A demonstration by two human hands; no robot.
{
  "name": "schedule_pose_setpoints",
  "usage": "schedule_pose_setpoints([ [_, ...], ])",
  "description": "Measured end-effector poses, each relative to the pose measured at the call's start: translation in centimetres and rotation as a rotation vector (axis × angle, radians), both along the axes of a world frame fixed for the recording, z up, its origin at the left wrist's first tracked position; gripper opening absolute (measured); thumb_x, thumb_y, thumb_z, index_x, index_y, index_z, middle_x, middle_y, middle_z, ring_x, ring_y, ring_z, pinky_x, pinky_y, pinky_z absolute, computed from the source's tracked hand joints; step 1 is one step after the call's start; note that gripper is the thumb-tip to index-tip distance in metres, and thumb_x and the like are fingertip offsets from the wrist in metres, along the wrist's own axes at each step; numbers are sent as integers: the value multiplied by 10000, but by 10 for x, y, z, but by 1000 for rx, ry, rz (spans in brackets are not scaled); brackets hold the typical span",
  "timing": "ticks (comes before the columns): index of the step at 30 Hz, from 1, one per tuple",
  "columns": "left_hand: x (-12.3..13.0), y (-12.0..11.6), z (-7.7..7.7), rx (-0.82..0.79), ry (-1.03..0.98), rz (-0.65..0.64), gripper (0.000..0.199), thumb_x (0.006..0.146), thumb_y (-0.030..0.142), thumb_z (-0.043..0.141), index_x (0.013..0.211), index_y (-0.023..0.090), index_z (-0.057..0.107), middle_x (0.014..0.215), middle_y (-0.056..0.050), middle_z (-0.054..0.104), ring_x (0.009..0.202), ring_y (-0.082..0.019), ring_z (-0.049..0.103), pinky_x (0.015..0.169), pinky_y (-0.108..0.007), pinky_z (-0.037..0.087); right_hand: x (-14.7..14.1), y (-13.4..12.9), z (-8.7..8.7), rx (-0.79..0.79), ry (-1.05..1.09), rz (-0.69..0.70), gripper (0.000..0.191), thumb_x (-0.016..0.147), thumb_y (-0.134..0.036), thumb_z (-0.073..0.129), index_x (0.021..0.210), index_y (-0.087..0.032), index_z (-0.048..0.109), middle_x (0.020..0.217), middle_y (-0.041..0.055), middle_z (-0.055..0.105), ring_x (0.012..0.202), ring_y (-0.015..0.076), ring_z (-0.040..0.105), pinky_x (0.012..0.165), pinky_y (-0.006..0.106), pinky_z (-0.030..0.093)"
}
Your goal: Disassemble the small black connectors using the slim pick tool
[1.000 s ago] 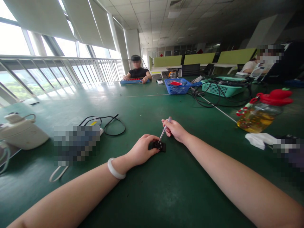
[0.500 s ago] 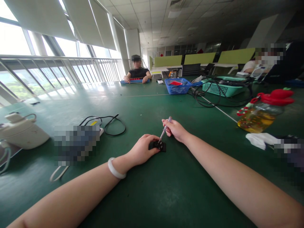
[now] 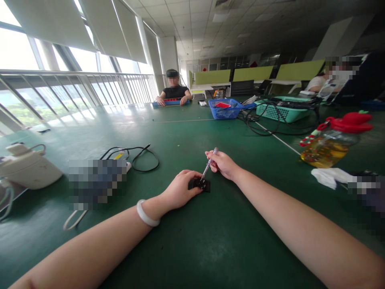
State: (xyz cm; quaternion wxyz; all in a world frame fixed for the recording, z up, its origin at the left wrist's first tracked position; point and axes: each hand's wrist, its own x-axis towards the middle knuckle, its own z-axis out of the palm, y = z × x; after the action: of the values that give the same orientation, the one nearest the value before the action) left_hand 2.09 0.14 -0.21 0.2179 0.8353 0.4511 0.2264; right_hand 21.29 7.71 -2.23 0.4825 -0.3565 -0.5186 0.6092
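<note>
On the green tabletop [image 3: 192, 249] lies a small flat black block [image 3: 205, 186] with several tiny silvery spots on its top. My left hand [image 3: 182, 188] grips its left side between thumb and fingers. A slim screwdriver [image 3: 207, 167] with a clear handle slants down toward the block, its lower end at the block's top. Whether that tip sits in anything is too small to tell. My right hand [image 3: 221, 163] pinches the screwdriver near its upper end. A white bangle [image 3: 147, 214] circles my left wrist.
Left are a blurred-out box [image 3: 99, 180], a black cable [image 3: 159, 162] and a cream-coloured container [image 3: 28, 168]. A red-lidded jar [image 3: 327, 148] and white cloth [image 3: 329, 178] are right. Farther off stand blue [image 3: 225, 112] and teal baskets [image 3: 288, 114]; a person [image 3: 174, 91] sits opposite.
</note>
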Motion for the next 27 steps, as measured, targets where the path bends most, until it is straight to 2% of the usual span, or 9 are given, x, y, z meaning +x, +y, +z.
schedule_pose_setpoints([
  [4,0,0,0,3,1,1,339,756,251,674,1092,232,638,1075,-43,644,1018,-226,586,946,-339,454,2,-3,5,-29,43,35,315,668,-404,725,698,-186,500,446,-90,417,351,49,360,340,191,302],
  [8,-1,0,-1,5,-2,2,338,754,251,678,1088,231,636,1073,-43,644,1019,-225,586,946,-338,455,3,-4,5,-10,54,11,335,664,-411,732,765,-191,500,482,-88,465,367,53,393,347,187,327],
  [14,0,0,-1,-9,-5,5,344,755,249,675,1096,229,634,1084,-44,641,1028,-227,578,954,-342,448,4,0,1,119,21,-86,391,668,-410,740,867,-210,469,530,-100,516,371,61,431,347,185,326],
  [19,0,0,-1,-17,-15,1,338,759,243,670,1095,233,635,1090,-40,638,1043,-223,571,960,-338,441,5,0,3,214,-6,-121,412,712,-392,697,986,-218,445,564,-98,558,363,66,456,387,203,372],
  [23,-1,1,-2,-10,-13,-4,339,764,245,666,1101,239,630,1089,-35,639,1045,-221,571,956,-338,441,4,-2,6,205,20,-104,434,710,-363,680,1040,-211,442,647,-65,614,394,79,495,408,225,406],
  [27,0,1,-2,-3,-9,-2,340,759,239,671,1096,234,631,1090,-35,641,1045,-224,572,963,-342,438,3,-4,8,201,53,-102,413,712,-330,665,1042,-209,447,647,-64,613,407,83,503,423,237,415],
])
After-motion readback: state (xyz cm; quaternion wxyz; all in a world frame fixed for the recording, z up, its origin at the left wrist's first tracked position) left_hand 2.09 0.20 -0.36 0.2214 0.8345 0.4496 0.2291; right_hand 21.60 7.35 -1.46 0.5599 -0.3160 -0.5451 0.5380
